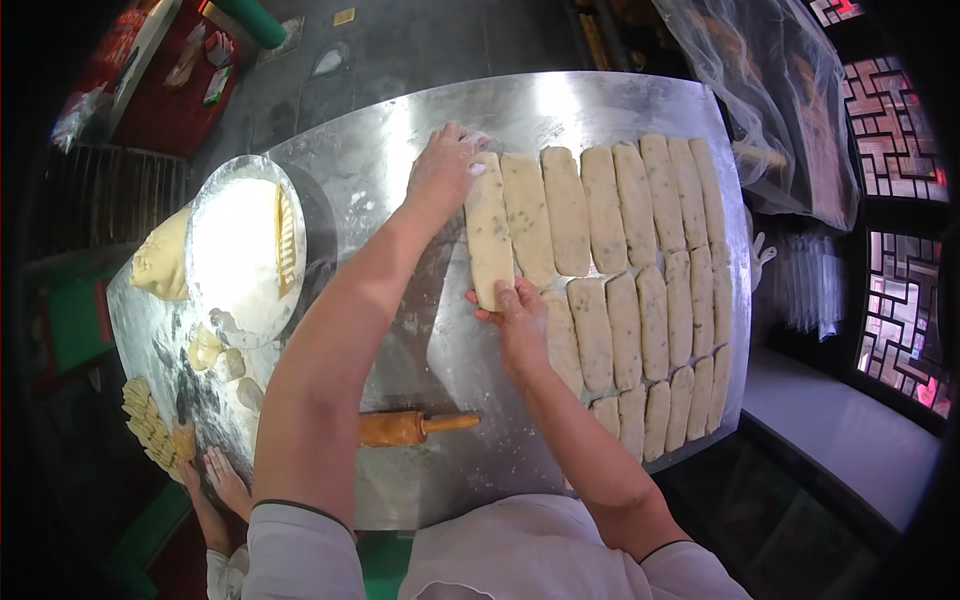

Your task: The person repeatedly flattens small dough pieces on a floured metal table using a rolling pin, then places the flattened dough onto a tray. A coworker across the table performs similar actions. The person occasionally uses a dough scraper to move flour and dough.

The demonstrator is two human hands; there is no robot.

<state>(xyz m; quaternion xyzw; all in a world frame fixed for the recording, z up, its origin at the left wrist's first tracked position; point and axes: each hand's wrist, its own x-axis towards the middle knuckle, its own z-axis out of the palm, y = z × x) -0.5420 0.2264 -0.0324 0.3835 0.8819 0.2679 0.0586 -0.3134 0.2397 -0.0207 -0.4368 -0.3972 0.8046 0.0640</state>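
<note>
Between my two hands lies a long flat strip of dough [490, 225] with green flecks, at the left end of the far row. My left hand [448, 165] has its fingers at the strip's far end, dusted with flour. At the near end, my right hand [516, 311] grips the strip with the thumb on top and fingers underneath. Right beside it is another flecked dough strip [529, 217]. Several more strips, such as a middle-row strip [591, 322], lie side by side in three rows on the metal table [390, 330].
A wooden rolling pin [397, 429] lies near my left forearm. Further left stand a large bowl of flour [236, 247], a dough mass [161, 259] and small dough pieces [210, 351]. A co-worker's hand [225, 476] is by cut dough [148, 427]. Plastic sheeting [765, 97] hangs beyond the far right corner.
</note>
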